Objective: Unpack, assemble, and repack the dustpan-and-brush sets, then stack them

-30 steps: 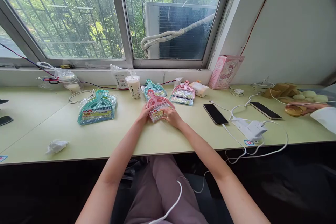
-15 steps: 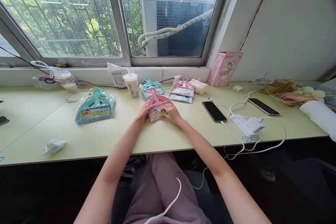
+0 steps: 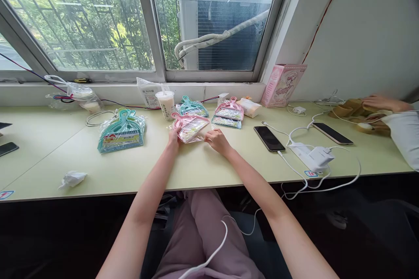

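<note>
A pink mini dustpan and brush set [image 3: 190, 128] in clear wrapping is tilted over the table, its handle toward the left. My left hand [image 3: 174, 135] grips it by the handle end. On the other side, my right hand [image 3: 218, 140] pinches the loose edge of the plastic wrapper [image 3: 200, 139]. Behind lie a wrapped teal dustpan set [image 3: 192, 107] and pink dustpan sets [image 3: 229, 112], partly stacked. To the left rests a pile of wrapped teal dustpan sets [image 3: 121, 133].
A lidded drink cup [image 3: 166, 105] stands behind my left hand. To the right are a phone [image 3: 269, 138], a white power strip [image 3: 309, 157] with cables, a second phone [image 3: 333, 134] and a co-worker's hand [image 3: 388, 102]. Crumpled tissue [image 3: 73, 179] lies front left.
The pink dustpan set has turned, its handle swinging left. My right hand has moved off its face to the wrapper's edge. The co-worker's hand at right has shifted over the brown bag.
</note>
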Demonstrator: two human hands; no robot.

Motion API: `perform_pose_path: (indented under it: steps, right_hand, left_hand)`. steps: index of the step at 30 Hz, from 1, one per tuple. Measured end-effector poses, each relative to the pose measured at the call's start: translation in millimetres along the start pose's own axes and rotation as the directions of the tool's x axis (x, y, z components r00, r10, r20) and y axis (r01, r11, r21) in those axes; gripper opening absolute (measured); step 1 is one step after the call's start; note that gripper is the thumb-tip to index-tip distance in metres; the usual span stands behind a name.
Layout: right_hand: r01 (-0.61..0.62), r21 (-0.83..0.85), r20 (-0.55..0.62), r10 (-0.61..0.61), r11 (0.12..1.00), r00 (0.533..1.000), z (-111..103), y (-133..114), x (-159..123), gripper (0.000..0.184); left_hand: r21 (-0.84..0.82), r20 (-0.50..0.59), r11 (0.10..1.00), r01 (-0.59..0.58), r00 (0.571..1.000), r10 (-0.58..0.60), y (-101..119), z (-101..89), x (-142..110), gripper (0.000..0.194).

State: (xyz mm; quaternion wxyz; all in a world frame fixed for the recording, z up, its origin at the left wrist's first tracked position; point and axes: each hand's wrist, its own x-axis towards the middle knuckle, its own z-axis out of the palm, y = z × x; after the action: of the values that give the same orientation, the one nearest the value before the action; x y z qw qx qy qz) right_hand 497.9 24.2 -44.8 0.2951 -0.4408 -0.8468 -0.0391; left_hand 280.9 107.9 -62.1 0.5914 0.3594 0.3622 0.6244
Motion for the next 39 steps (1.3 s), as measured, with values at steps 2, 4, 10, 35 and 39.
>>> perform_pose_path:
  steps: [2,4,10,35,39]
  right_hand:
    - [-0.01,0.02,0.019,0.01,1.0,1.0,-1.1,-1.9,-0.3,0.014]
    - [-0.048,0.094,0.023,0.046,0.994,0.999,-1.6,-3.3,-1.2,0.014]
    - [-0.298,0.537,0.053,0.321,0.79,0.946,2.7,-0.2,-1.4,0.031]
    - [-0.219,0.975,0.188,0.652,-0.034,0.735,10.3,23.9,4.3,0.031]
    - [-0.232,0.972,0.196,0.672,-0.037,0.714,6.4,21.3,4.4,0.025]
  left_hand:
    - [-0.037,-0.053,0.999,0.021,0.998,-0.023,1.4,-1.8,2.9,0.042]
    - [-0.041,-0.064,0.999,0.027,0.998,-0.029,2.5,-0.1,1.1,0.04]
    - [-0.043,0.076,0.999,-0.021,0.997,0.025,6.3,16.1,-18.6,0.042]
    - [0.213,0.121,0.964,0.159,0.975,-0.188,13.4,27.9,-28.2,0.058]
    - [0.176,0.008,0.977,0.123,0.992,-0.126,10.2,22.0,-20.0,0.044]
